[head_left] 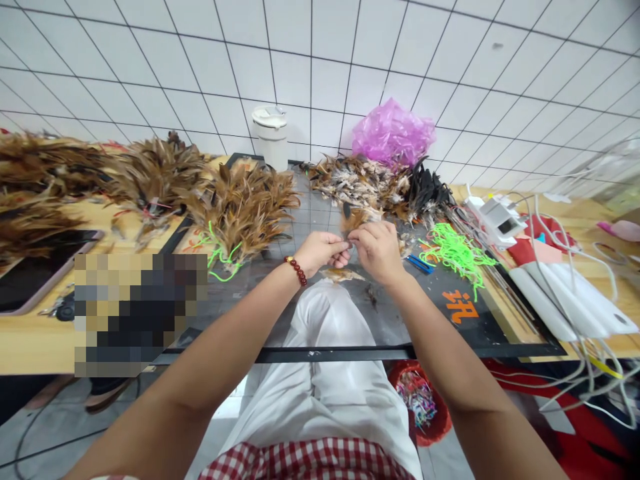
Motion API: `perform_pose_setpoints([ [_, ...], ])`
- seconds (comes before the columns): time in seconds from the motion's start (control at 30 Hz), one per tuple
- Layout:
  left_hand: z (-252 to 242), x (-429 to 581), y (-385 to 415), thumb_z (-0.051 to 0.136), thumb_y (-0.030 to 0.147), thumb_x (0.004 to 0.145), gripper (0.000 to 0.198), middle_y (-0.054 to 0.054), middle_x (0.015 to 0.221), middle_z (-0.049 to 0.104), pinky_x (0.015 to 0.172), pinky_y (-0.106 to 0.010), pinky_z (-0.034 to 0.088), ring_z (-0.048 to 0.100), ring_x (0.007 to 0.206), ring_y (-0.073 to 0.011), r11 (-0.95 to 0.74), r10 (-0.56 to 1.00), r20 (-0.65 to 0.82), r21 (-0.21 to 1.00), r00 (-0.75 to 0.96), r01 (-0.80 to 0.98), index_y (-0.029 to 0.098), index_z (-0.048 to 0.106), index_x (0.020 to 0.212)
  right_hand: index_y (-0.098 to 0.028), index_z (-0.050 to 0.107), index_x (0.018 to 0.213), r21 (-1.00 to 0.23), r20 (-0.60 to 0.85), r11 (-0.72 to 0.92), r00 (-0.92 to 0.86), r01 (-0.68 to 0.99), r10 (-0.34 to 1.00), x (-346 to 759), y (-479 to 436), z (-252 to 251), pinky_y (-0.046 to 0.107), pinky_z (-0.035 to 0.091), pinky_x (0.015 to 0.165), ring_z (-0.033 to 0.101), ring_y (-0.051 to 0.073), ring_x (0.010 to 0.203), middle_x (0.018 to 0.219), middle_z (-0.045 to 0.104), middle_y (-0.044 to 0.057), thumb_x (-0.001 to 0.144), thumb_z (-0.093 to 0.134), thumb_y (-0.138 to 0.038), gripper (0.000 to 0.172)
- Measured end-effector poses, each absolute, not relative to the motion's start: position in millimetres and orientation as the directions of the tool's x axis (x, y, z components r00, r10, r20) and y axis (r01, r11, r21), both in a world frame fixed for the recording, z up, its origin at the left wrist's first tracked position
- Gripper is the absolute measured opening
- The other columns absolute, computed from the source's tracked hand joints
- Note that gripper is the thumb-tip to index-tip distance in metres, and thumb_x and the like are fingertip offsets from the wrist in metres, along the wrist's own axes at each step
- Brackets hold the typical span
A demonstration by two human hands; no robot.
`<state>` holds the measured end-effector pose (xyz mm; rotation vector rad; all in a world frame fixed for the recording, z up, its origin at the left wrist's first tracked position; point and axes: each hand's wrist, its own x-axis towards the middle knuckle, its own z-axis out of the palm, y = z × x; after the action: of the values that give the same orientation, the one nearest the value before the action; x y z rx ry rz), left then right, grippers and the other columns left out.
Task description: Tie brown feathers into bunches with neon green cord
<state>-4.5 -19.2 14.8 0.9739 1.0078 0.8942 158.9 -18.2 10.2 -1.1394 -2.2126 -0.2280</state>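
My left hand (pixel 321 253), with a dark red bead bracelet (pixel 296 270) on the wrist, is closed in a pinch. My right hand (pixel 379 250) is pinched too, its fingertips meeting the left ones. A small brown and orange feather tuft (pixel 353 217) stands up from between the fingertips; its lower end is hidden by them. Below the hands lies a loose pale feather (pixel 343 275) on the dark glossy board (pixel 270 313). To the left is a big pile of brown feathers (pixel 245 207). Bright green strings (pixel 457 253) and a blue tool (pixel 419 264) lie to the right.
Behind the hands are mottled feathers (pixel 350 177), black feathers (pixel 427 190), a pink plastic bag (pixel 395 133) and a white tub (pixel 273 137). A phone (pixel 45 270) lies left. White cables and a charger (pixel 500 220) are at right. A red basket (pixel 435 430) stands below.
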Motion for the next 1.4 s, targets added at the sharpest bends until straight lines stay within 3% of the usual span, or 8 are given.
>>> perform_pose_setpoints([
  [0.13, 15, -5, -16, 0.065, 0.012, 0.077, 0.013, -0.004, 0.056, 0.062, 0.047, -0.02, 0.046, 0.056, 0.045, -0.008, 0.229, 0.969, -0.202, 0.952, 0.144, -0.203, 0.009, 0.061, 0.065, -0.022, 0.066, 0.095, -0.287, 0.644, 0.514, -0.234, 0.809, 0.728, 173, -12, 17, 0.038, 0.035, 0.087, 0.057, 0.022, 0.092, 0.095, 0.068, 0.006, 0.088, 0.049, -0.025, 0.019],
  [0.27, 13, -5, -13, 0.064, 0.015, 0.078, 0.013, -0.003, 0.057, 0.062, 0.05, -0.021, 0.046, 0.056, 0.047, -0.0076, 0.18, 0.984, -0.175, 0.948, 0.04, -0.264, 0.009, 0.06, 0.067, -0.022, 0.07, 0.085, -0.418, 0.419, 0.371, -0.187, 0.829, 0.889, 185, -6, 16, 0.031, 0.042, 0.07, 0.06, 0.019, 0.076, 0.084, 0.069, 0.004, 0.08, 0.057, -0.028, 0.015],
  [0.53, 13, -5, -11, 0.061, 0.014, 0.08, 0.011, -0.002, 0.059, 0.062, 0.051, -0.021, 0.046, 0.057, 0.048, -0.0076, 0.136, 0.986, -0.158, 0.941, -0.046, -0.311, 0.01, 0.061, 0.07, -0.022, 0.071, 0.085, -0.231, 0.329, 0.215, -0.132, 0.949, 0.935, 191, -10, 21, 0.028, 0.038, 0.065, 0.059, 0.019, 0.075, 0.084, 0.068, 0.007, 0.08, 0.054, -0.026, 0.018],
  [0.73, 14, -7, -11, 0.067, 0.017, 0.077, 0.013, -0.002, 0.059, 0.062, 0.052, -0.02, 0.046, 0.056, 0.047, -0.0066, 0.17, 0.979, -0.201, 0.912, -0.045, -0.373, 0.01, 0.059, 0.069, -0.022, 0.067, 0.057, -0.272, -0.21, 0.191, -0.252, 0.943, 0.945, 199, -17, 33, 0.025, 0.031, 0.05, 0.049, 0.013, 0.05, 0.051, 0.058, 0.0, 0.065, 0.068, -0.051, 0.03],
  [0.97, 14, -6, -12, 0.067, 0.017, 0.077, 0.012, -0.001, 0.059, 0.062, 0.051, -0.02, 0.045, 0.055, 0.047, -0.0061, 0.187, 0.975, -0.218, 0.905, -0.039, -0.382, 0.01, 0.06, 0.07, -0.021, 0.063, 0.054, -0.278, -0.135, 0.176, -0.22, 0.944, 0.966, 179, -22, 30, 0.026, 0.031, 0.053, 0.049, 0.013, 0.054, 0.054, 0.059, 0.0, 0.061, 0.063, -0.022, 0.008],
  [1.07, 13, -6, -13, 0.066, 0.017, 0.078, 0.009, -0.003, 0.062, 0.064, 0.055, -0.02, 0.047, 0.058, 0.051, -0.0069, 0.221, 0.971, -0.241, 0.892, -0.001, -0.394, 0.01, 0.061, 0.074, -0.02, 0.061, 0.06, -0.66, -0.003, 0.137, -0.185, 0.738, 0.983, 173, -18, 28, 0.025, 0.031, 0.053, 0.045, 0.011, 0.052, 0.055, 0.056, -0.001, 0.066, 0.062, -0.029, 0.011],
  [1.17, 14, -7, -16, 0.065, 0.016, 0.079, 0.007, -0.007, 0.07, 0.068, 0.062, -0.022, 0.052, 0.064, 0.06, -0.0097, 0.298, 0.954, -0.281, 0.863, 0.103, -0.409, 0.009, 0.063, 0.078, -0.019, 0.06, 0.068, -0.963, 0.055, 0.093, -0.154, 0.254, 0.987, 165, -14, 23, 0.023, 0.031, 0.051, 0.04, 0.008, 0.051, 0.058, 0.054, -0.003, 0.067, 0.066, -0.04, 0.022],
  [1.4, 19, -7, -20, 0.06, 0.013, 0.082, 0.007, -0.01, 0.075, 0.07, 0.067, -0.022, 0.054, 0.068, 0.067, -0.0117, 0.457, 0.882, -0.35, 0.802, 0.315, -0.386, 0.008, 0.065, 0.081, -0.019, 0.066, 0.071, -0.991, 0.035, 0.019, -0.125, -0.131, 0.992, 147, -10, 6, 0.022, 0.029, 0.049, 0.037, 0.006, 0.049, 0.054, 0.05, -0.006, 0.061, 0.076, -0.039, 0.024],
])
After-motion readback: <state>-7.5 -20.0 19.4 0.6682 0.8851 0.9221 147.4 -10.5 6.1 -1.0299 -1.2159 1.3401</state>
